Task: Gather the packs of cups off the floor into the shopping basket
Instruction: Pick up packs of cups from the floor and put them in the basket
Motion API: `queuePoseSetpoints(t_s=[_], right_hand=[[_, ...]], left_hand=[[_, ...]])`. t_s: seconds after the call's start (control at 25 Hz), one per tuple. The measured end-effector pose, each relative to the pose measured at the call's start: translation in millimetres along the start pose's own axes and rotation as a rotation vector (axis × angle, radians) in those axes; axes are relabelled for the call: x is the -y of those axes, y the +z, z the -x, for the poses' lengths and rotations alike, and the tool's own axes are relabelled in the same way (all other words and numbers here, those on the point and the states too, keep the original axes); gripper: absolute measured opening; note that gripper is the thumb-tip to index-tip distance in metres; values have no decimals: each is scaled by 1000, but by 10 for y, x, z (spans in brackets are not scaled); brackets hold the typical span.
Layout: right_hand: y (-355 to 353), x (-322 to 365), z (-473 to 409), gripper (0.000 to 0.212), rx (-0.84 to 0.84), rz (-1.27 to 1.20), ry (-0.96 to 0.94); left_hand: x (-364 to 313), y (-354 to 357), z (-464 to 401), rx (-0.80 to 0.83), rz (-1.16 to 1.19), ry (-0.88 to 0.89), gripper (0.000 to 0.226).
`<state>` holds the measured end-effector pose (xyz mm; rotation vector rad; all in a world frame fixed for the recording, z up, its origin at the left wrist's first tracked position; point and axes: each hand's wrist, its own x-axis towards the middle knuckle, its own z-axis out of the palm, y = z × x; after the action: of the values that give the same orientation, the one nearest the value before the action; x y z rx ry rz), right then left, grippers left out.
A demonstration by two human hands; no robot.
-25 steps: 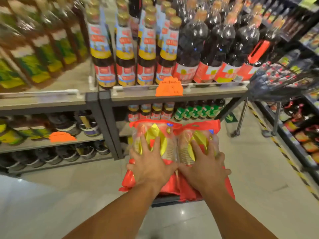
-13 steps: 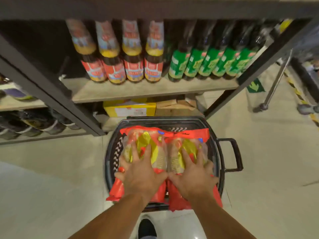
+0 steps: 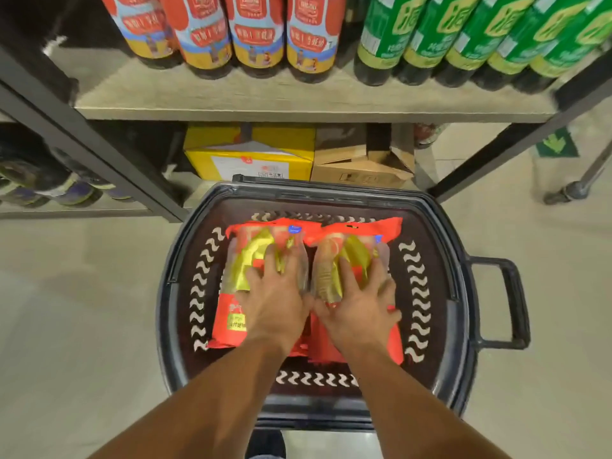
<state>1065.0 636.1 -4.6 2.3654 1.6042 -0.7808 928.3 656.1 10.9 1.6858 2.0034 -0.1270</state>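
Two glossy red-and-gold plastic packs of cups lie side by side inside the round, dark plastic shopping basket (image 3: 460, 293) with zigzag-slotted walls. The left hand (image 3: 275, 303) presses the left pack (image 3: 245, 270) with spread fingers; the right hand (image 3: 361, 309) presses the right pack (image 3: 347, 256) likewise.

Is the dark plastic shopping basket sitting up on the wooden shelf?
No, the dark plastic shopping basket sits on the pale floor before the wooden shelf.
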Motion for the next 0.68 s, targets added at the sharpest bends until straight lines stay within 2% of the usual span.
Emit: queuePoseSetpoints(t_s=[0.2, 0.32, 0.48, 0.68], right_hand=[[139, 24, -144, 88, 34, 82, -3], [-96, 123, 35, 85, -3, 212, -92], [-648, 678, 291, 77, -70, 330, -289], [-1380, 1905, 913, 74, -153, 414, -456]], left_hand=[[151, 101, -55, 99, 38, 32, 72], [249, -121, 61, 74, 43, 44, 69], [494, -875, 172, 20, -32, 2, 75], [1106, -2181, 526, -119, -52, -52, 69]])
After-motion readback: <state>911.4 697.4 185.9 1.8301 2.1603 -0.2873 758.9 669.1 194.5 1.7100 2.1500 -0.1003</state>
